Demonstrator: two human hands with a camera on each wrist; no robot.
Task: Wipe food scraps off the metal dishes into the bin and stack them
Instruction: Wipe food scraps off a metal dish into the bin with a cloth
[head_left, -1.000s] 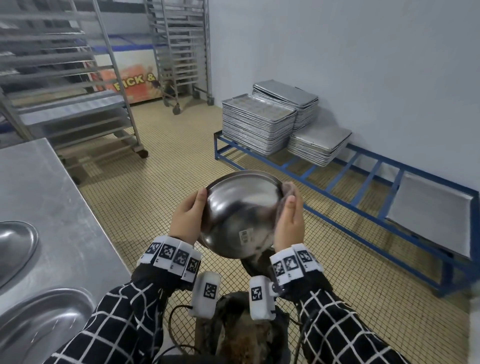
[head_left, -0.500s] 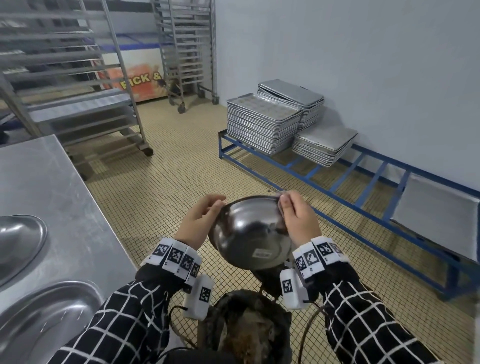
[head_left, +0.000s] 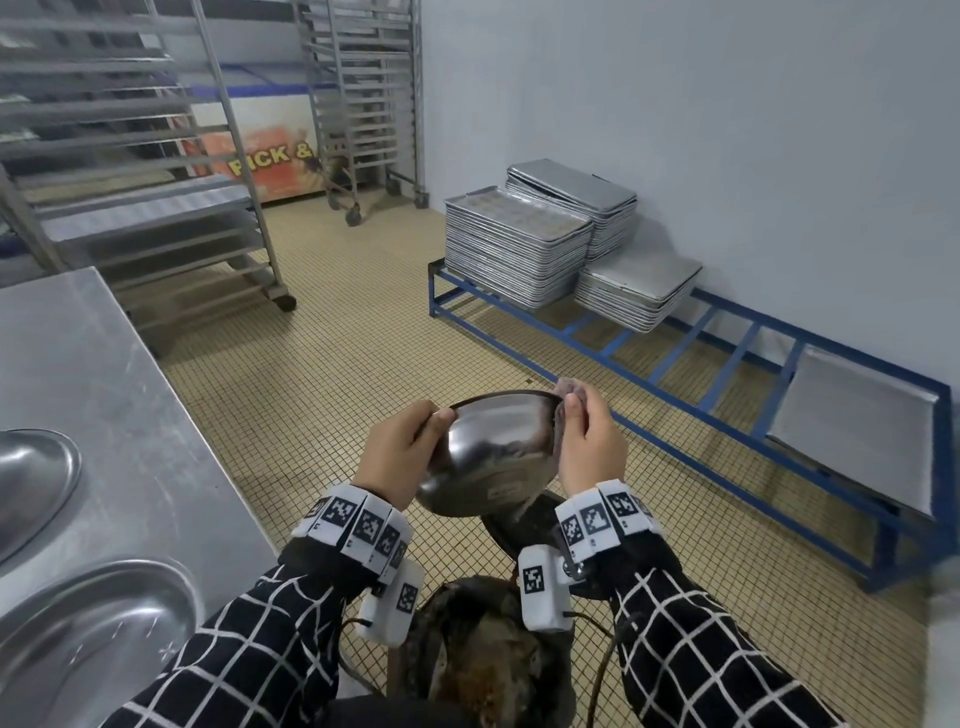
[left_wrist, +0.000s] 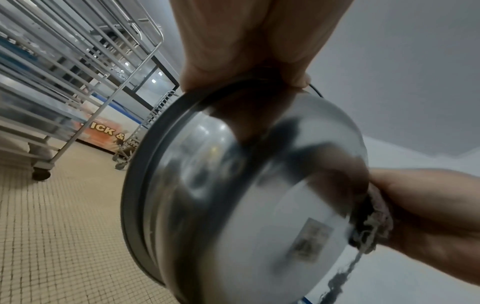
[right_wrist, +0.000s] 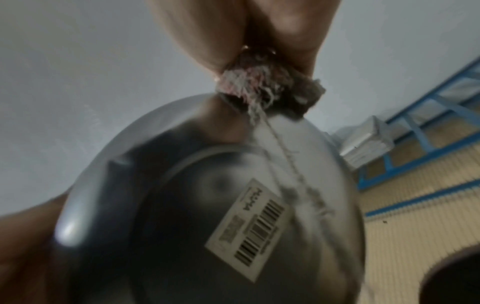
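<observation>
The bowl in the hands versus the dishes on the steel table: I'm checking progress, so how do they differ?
The bowl is held in the air above the bin, tipped away; the dishes lie flat on the table. The bowl is deep and round; the dishes are shallow. A rag touches only the bowl. Both are shiny metal.

Three stacks of grey rectangular metal baking trays (head_left: 519, 244) sat on a low blue steel-frame rack (head_left: 727, 364) against the pale wall. Tall wheeled metal tray trolleys (head_left: 218, 156) stood on the beige small-tiled floor (head_left: 337, 364).
</observation>
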